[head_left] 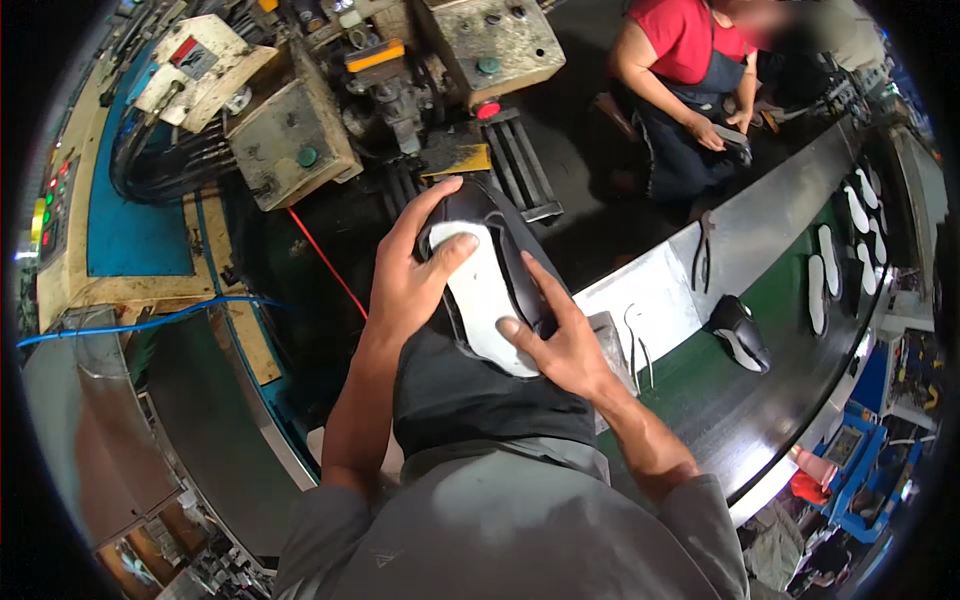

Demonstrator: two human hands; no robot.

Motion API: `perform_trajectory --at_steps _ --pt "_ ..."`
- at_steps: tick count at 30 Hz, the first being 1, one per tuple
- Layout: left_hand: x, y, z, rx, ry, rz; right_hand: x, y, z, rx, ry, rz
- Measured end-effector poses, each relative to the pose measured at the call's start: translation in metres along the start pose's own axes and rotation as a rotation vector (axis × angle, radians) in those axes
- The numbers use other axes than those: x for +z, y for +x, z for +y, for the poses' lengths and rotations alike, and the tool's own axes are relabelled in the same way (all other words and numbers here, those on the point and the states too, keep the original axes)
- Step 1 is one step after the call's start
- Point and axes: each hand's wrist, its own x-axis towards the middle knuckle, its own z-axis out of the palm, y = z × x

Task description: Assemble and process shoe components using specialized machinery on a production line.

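Over my lap I hold a black shoe upper [520,270] with its sole side up, its white insole board [478,290] facing me. My left hand [410,280] wraps the left side near the top end, the thumb pressed on the white board. Lower on the right, my right hand [562,345] grips the other side, its thumb on the board near the bottom end. The upper's dark edge stands up around the board. Beside my right hand, a pair of pincers [637,345] lies at the metal ledge.
A green conveyor belt [690,400] runs along my right, carrying another black shoe [738,335] and several white-soled pieces [827,260]. More pincers [703,250] rest on the metal ledge [770,210]. A machine [400,100] stands ahead. A co-worker [680,90] sits beyond the ledge, holding a dark item.
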Motion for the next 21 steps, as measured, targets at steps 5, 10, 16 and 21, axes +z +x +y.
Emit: perform_trajectory --at_steps 5,10,16,21 --pt "0.036 -0.023 -0.079 -0.155 -0.033 -0.125 0.017 0.001 0.055 0.168 0.196 0.23" --pt "0.045 -0.068 -0.104 -0.517 -0.277 -0.169 -0.004 0.011 0.076 0.298 0.387 0.053" --pt "0.044 -0.067 -0.095 -0.607 -0.597 -0.157 -0.005 -0.015 0.005 -0.192 -0.711 -0.141" --pt "0.038 -0.051 -0.085 -0.707 -0.849 -0.218 0.005 -0.021 0.034 -0.159 -0.808 -0.13"
